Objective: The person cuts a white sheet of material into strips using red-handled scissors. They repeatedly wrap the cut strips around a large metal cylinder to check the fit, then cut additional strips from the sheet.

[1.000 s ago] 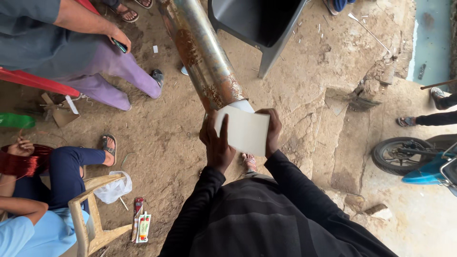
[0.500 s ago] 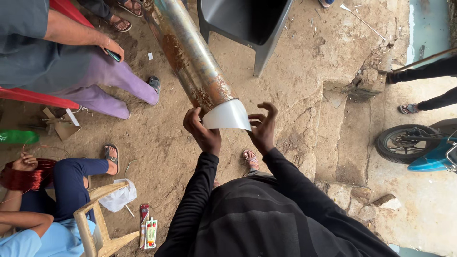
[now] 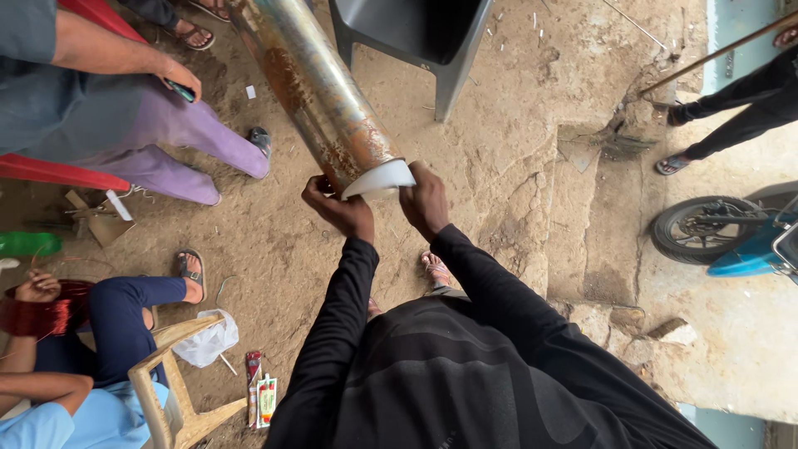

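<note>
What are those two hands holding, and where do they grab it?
A white sheet, bent over the rusty pipe's end; left hand and right hand grip its opposite edges.

Sheet: white paper sheet (image 3: 381, 178), thin, plain, curved into an arc.
Sheet pose: bent over the near end of the pipe, pinched at both side edges, left edge lower than right.
Pipe: long metal pipe (image 3: 312, 83), dull silver with rust-brown patches.
Pipe pose: slanting from the top of view down toward the middle, lower end covered by the sheet.
Contact: sheet lying against the pipe's rusty end.
</note>
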